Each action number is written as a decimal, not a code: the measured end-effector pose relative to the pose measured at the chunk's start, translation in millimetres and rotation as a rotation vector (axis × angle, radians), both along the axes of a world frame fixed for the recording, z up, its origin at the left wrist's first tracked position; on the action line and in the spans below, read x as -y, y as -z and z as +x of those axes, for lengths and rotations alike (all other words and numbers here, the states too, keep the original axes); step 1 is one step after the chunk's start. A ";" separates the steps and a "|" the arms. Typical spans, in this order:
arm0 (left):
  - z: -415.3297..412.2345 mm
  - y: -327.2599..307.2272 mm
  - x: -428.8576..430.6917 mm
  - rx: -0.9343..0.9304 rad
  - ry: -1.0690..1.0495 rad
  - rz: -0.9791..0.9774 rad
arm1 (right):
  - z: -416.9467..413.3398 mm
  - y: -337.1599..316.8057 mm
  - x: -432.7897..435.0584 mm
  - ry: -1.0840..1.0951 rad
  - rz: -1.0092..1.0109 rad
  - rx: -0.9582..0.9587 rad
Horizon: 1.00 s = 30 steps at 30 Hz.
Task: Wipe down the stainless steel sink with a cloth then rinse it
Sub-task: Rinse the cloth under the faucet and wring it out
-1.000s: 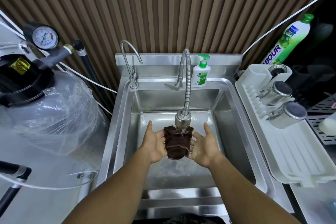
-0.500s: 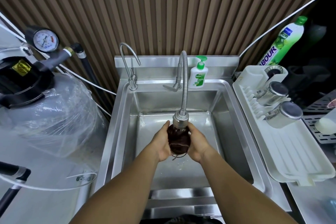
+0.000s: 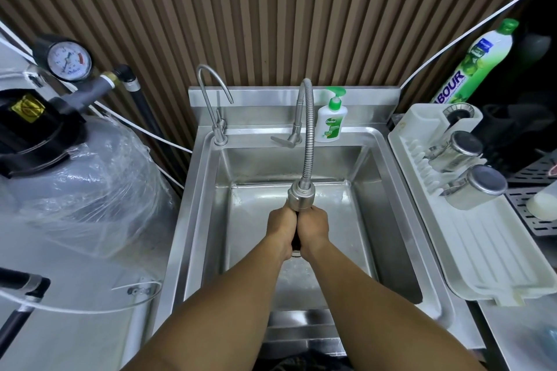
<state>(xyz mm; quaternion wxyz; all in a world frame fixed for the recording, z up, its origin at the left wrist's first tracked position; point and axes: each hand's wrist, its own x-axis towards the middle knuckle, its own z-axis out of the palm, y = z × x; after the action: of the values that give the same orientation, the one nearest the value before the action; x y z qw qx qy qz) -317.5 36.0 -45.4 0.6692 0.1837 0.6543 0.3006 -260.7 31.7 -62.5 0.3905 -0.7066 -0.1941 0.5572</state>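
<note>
The stainless steel sink point(image 3: 388, 190) fills the middle of the view. Over its basin, my left hand point(image 3: 281, 224) and my right hand point(image 3: 313, 226) press together, squeezing a dark brown cloth point(image 3: 296, 239) between the palms. Only a thin dark strip of the cloth shows between the hands. Just above the hands hangs the head of the flexible metal faucet point(image 3: 300, 197), its hose arching up from the back ledge. I cannot tell whether water is running. The basin floor looks wet.
A thin gooseneck tap point(image 3: 215, 105) and a Dettol soap pump point(image 3: 331, 120) stand on the back ledge. At right, a white drain rack point(image 3: 482, 253) holds two steel cups beside a green dish-soap bottle point(image 3: 479, 60). At left stands a plastic-wrapped tank point(image 3: 78, 184) with a pressure gauge point(image 3: 68, 62).
My hands have closed together around the cloth, which was spread open under the faucet a second ago. Now it is almost hidden between the palms.
</note>
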 end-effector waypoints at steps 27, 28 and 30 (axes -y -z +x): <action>-23.9 1.5 -3.5 0.397 -0.076 -0.175 | 34.8 -6.6 -0.8 -0.036 -0.131 -0.490; -32.4 4.8 -2.8 0.420 -0.060 -0.182 | 42.7 -4.0 1.4 -0.035 -0.129 -0.567; -47.5 8.6 1.1 0.452 -0.048 -0.177 | 55.1 -1.1 6.7 -0.025 -0.116 -0.686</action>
<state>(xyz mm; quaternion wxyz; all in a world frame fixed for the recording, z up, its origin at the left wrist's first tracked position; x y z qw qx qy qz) -365.0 34.9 -54.0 0.8047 0.0369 0.5160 0.2914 -205.6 25.0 -61.4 0.3855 -0.4967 -0.0281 0.7771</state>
